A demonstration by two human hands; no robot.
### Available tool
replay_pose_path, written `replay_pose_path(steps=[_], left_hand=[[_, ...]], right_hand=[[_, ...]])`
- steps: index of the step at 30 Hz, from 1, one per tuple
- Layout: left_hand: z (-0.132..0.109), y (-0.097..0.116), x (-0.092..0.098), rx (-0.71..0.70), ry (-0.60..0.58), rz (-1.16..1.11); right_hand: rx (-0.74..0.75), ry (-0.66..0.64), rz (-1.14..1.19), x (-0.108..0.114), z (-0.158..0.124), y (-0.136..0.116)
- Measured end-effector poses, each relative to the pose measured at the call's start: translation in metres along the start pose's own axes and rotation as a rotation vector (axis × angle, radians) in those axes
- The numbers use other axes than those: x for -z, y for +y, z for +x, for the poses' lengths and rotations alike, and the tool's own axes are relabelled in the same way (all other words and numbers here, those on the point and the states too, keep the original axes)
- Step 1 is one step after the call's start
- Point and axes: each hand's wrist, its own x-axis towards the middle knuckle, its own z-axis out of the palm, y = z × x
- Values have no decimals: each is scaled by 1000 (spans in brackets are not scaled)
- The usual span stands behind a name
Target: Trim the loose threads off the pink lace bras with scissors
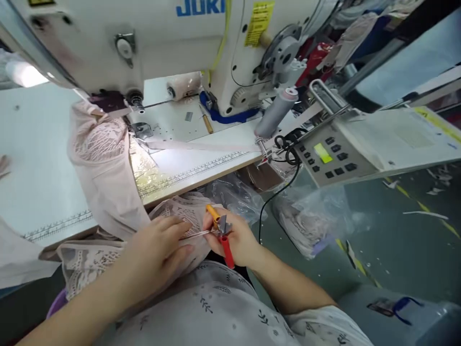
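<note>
My left hand (158, 254) is closed on pale pink lace fabric (180, 211) over my lap, the thumb and fingers pinching its edge. My right hand (237, 235) grips a small hand tool like thread snips (223, 228), with one orange and one red handle and a grey metal part between; its exact kind is hard to make out. A thin pale strip or cord (196, 235) runs from the left fingers to the tool. Beyond my hands, a pale pink lace garment (104, 158) lies under the sewing machine's head and hangs over the table edge.
The white sewing machine (180, 48) stands over the table (32, 168), whose front edge bears a ruler strip. A narrow pink tape (201, 145) leads to a metal guide. At right are a control box (334, 149), a thread cone (275, 113), a hanging cable and bagged fabric (306, 221).
</note>
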Motion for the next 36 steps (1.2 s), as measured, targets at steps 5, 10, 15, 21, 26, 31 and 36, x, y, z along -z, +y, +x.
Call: replay_pose_path(steps=[5, 10, 15, 21, 26, 31, 36], left_hand=[[44, -1, -12, -72, -183, -217], [34, -7, -13, -103, 0, -311], [23, -9, -14, -151, 194, -294], [24, -9, -13, -114, 275, -351], [23, -10, -12, -126, 292, -359], [20, -12, -13, -109, 286, -377], [17, -13, -14, -84, 292, -376]], right_hand=[[54, -15, -2, 5, 1, -3], [235, -100, -145, 27, 15, 8], [281, -232, -447, 45, 20, 29], [223, -260, -511, 36, 15, 38], [207, -245, -517, 30, 17, 36], [215, -232, -538, 29, 17, 35], [223, -195, -590, 30, 14, 33]])
